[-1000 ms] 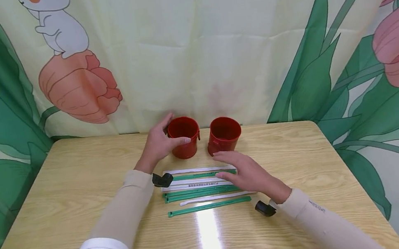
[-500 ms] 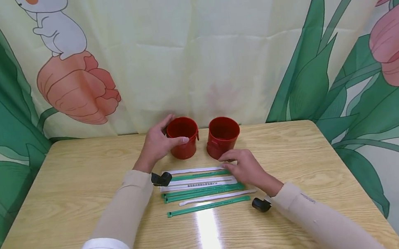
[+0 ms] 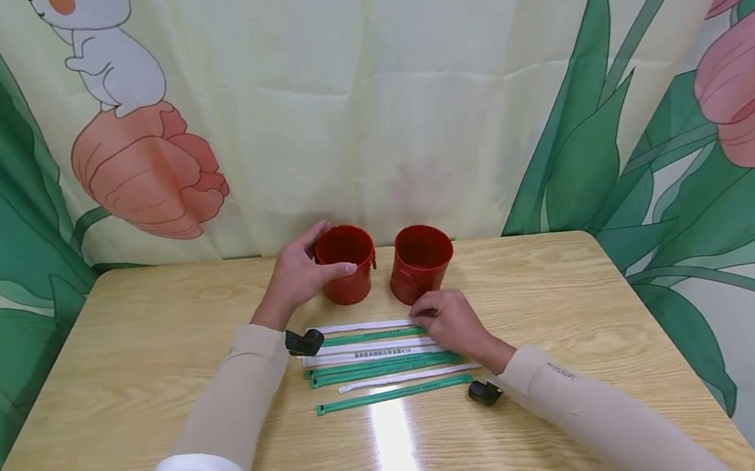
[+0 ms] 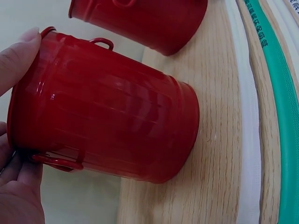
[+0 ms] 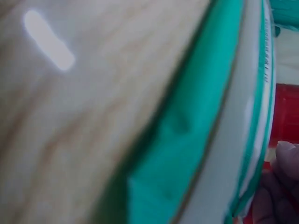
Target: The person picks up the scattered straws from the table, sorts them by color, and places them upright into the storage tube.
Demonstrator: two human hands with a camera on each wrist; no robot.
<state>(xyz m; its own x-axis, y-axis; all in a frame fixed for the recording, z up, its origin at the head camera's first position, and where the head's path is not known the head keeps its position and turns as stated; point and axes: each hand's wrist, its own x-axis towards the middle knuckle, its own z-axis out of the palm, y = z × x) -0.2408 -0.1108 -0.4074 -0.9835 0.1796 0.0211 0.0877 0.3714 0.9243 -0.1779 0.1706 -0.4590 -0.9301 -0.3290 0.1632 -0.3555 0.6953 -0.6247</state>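
Note:
My left hand (image 3: pixel 294 279) grips the left red bucket (image 3: pixel 347 292) by its rim; the left wrist view shows the thumb (image 4: pixel 18 60) on one side and fingers by the small handle loop (image 4: pixel 58 161). Beside it stands a second red bucket (image 3: pixel 411 282). In front of both lies a row of green and white wrapped straws. Over the row's right end, my right hand (image 3: pixel 455 324) has bent fingers right at the tip of the farthest white straw (image 3: pixel 360 326); I cannot tell whether they pinch it. In the right wrist view that hand (image 5: pixel 275 186) shows only at the edge.
The nearest green straw (image 3: pixel 393 394) lies slightly apart from the others on the wooden table (image 3: pixel 121 393). A printed curtain (image 3: pixel 432 103) hangs right behind the buckets at the table's back edge. Each wrist carries a black camera (image 3: pixel 304 343).
My right hand has come down and slightly left, its fingers drawing together from a spread pose to the far white straw's end. The left hand has stayed on its bucket.

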